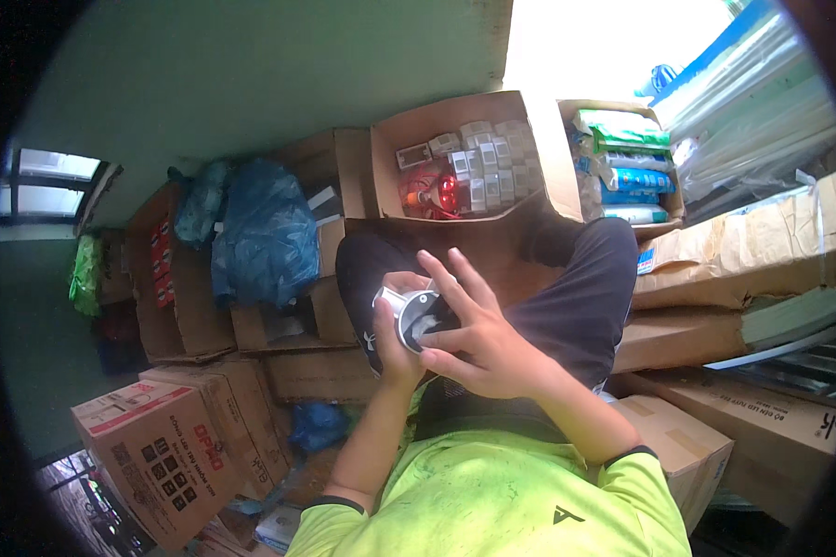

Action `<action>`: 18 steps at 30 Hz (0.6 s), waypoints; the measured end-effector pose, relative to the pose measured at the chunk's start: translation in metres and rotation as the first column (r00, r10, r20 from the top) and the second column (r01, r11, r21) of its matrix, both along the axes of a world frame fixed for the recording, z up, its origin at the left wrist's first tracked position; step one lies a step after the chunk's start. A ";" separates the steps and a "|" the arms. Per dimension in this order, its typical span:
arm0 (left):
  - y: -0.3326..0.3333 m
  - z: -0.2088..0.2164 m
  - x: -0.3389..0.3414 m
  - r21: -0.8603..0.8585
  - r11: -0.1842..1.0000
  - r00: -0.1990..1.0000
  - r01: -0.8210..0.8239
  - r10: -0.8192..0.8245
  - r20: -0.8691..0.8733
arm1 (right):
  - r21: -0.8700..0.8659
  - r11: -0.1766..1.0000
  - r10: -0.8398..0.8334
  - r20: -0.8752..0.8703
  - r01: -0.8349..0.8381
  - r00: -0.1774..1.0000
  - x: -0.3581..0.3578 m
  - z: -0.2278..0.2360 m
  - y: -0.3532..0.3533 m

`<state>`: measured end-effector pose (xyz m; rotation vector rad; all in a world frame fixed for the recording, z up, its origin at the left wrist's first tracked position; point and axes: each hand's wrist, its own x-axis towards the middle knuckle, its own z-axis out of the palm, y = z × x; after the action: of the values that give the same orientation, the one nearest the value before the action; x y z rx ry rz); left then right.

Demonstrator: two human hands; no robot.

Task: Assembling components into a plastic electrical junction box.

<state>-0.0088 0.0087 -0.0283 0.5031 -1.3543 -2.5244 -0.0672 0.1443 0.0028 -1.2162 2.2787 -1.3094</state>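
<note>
My left hand (396, 351) is wrapped round a white cylindrical fitting (402, 325) with a white rim and a dark hollow face, held above my lap between my knees. Its round face is turned toward my right hand (489, 340). The fingers of that hand are spread over the face, two pointing away from me and others at or just inside the rim. Something pale shows within the dark hollow; I cannot make out what. Just beyond stands an open carton (387, 148) holding several white square-faced pieces (492, 167) and a red glass bulb (444, 193).
To the right of that carton, a smaller box (567, 176) holds green and blue packets (632, 176). Blue plastic bags (265, 227) lie on open cartons at left. A printed carton (163, 455) stands near left. Long cardboard boxes (752, 246) are stacked at right.
</note>
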 end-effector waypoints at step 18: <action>-0.019 0.003 -0.008 0.294 0.956 1.000 -0.009 0.002 0.024 | -0.407 0.850 0.161 0.805 0.335 0.570 0.000 -0.035 0.050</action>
<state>-0.0167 -0.0100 -0.0252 0.5917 -0.9833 -2.7380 -0.0672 0.1943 -0.0320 -0.3613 1.3186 -2.0608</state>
